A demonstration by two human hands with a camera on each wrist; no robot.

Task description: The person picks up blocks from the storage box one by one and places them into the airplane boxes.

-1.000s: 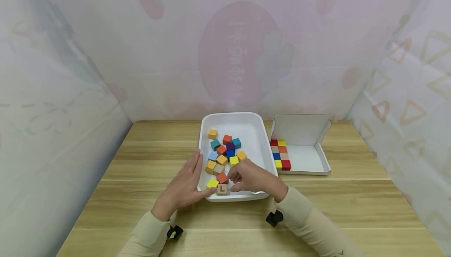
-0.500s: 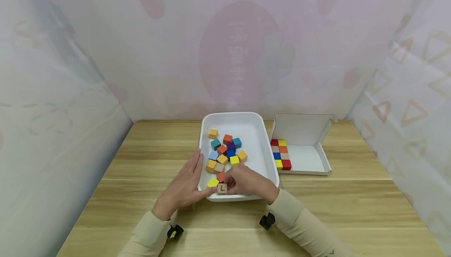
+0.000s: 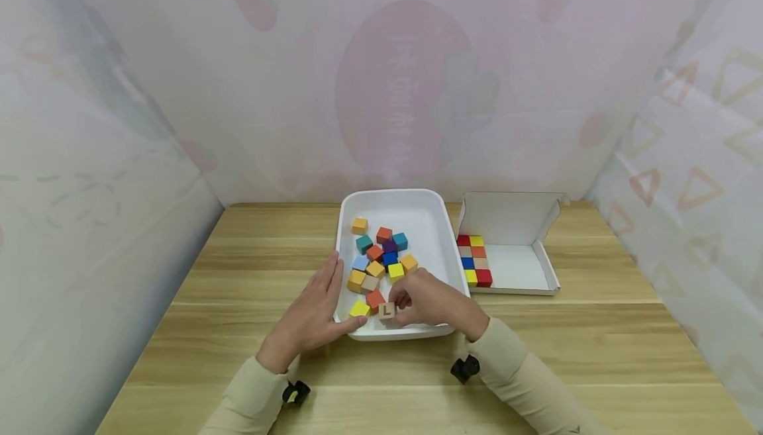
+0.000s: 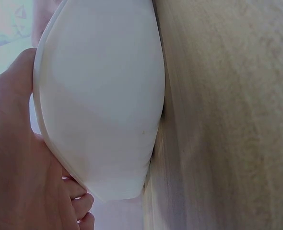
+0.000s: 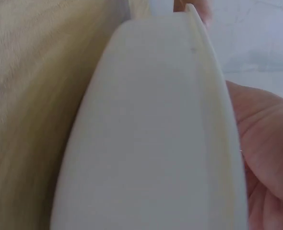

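Step in hand — picking: your right hand (image 3: 430, 302) pinches the natural-wood cube marked "L" (image 3: 386, 310) at the near end of the white tray (image 3: 444, 249), just below centre of the head view. The cube looks barely clear of the tray floor, if at all; you cannot tell for certain.

Your left hand (image 3: 312, 312) lies flat, fingers straight, along the tray's left wall near its front corner, steadying it and gripping nothing. The left wrist view shows only the tray's outer wall (image 4: 103, 100) against that palm.

Contents of tray: loose coloured cubes (image 3: 381, 259) clustered left of centre, with a yellow cube (image 3: 359, 308) and a red-orange cube (image 3: 375, 298) touching or just beside the lettered one.

To the right of the tray: an open white cardboard box (image 3: 518, 269), lid flap raised, with eight cubes (image 3: 473, 260) packed in two columns against its left wall.

Next move, by judgement — lift the cube clear of its neighbours and the tray rim, carry it right, and seat it square beside the packed columns.

Surface: pale wood-grain bench (image 3: 238, 276). Surround: translucent patterned sheeting (image 3: 405, 91) closing off the back and both sides.
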